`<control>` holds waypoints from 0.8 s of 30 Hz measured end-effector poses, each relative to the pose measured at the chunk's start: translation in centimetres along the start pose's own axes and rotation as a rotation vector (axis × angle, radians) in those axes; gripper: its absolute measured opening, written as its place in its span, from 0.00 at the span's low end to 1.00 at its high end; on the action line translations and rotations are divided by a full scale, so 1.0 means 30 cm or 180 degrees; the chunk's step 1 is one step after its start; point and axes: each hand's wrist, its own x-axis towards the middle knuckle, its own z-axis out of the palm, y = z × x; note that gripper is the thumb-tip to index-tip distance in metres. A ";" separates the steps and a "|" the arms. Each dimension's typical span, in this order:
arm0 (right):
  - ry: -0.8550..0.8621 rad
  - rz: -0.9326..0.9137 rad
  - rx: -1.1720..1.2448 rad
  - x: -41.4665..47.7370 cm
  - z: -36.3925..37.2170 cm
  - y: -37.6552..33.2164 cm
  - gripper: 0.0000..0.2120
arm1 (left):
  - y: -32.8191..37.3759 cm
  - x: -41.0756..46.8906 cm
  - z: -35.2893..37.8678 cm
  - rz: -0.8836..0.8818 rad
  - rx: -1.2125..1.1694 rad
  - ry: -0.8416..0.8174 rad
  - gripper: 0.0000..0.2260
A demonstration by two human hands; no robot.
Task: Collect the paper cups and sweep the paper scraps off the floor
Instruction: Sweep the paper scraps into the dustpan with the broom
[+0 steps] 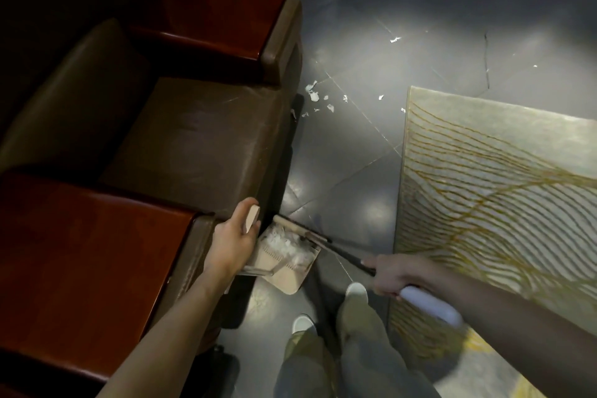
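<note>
Scraps (318, 97) are lying scattered on the grey floor (355, 152), clustered just off the armchair's (181, 139) front corner, with a few stray bits trailing toward the rug (484, 187) and further up the tiles. More white scraps are sitting heaped inside the dustpan (284, 263), which is hanging just beside the chair's near armrest (80, 236), its beige tray tilted.

Left hand (234, 236) is curling around the dustpan's upright handle (252, 218), fingers wrapped, thumb over the top end.

Right hand (392, 278) is closing in a fist around the broom's (336, 250) dark shaft, with the white grip end (433, 304) sticking out behind the palm. Broom head is pressing against the dustpan's far lip, where the scraps are piled.

Person is standing on the tiles between chair and rug; olive trousers (355, 349) and two pale shoes (357, 291) are showing at the bottom of view.

Rug is lying to the right, pale with yellow wavy lines, its corner near the outer scraps.

Chair is brown leather with glossy red-brown wooden armrests on both sides. Something white is showing at the top left edge behind the chair; too dark to tell what it is.
</note>
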 end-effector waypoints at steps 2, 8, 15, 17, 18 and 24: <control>-0.0100 -0.0026 0.0107 -0.032 0.007 0.019 0.34 | 0.002 0.003 0.002 0.0001 -0.0035 -0.0032 0.16; 0.0043 0.0038 -0.0440 -0.119 0.017 0.113 0.39 | -0.022 -0.054 0.003 0.0036 -0.0075 0.0059 0.17; 0.0383 -0.0018 -0.0269 -0.196 0.092 0.253 0.31 | -0.064 -0.228 0.056 0.0055 0.0112 0.0147 0.17; 0.0464 -0.0033 -0.0264 -0.216 0.120 0.287 0.28 | -0.071 -0.298 0.081 0.0055 0.0097 0.0220 0.18; 0.0484 -0.0015 -0.0264 -0.224 0.139 0.301 0.26 | -0.076 -0.331 0.091 0.0072 0.0121 0.0263 0.18; 0.0548 0.0084 0.0804 -0.268 0.290 0.358 0.24 | -0.154 -0.492 0.122 0.0144 0.0118 0.0384 0.18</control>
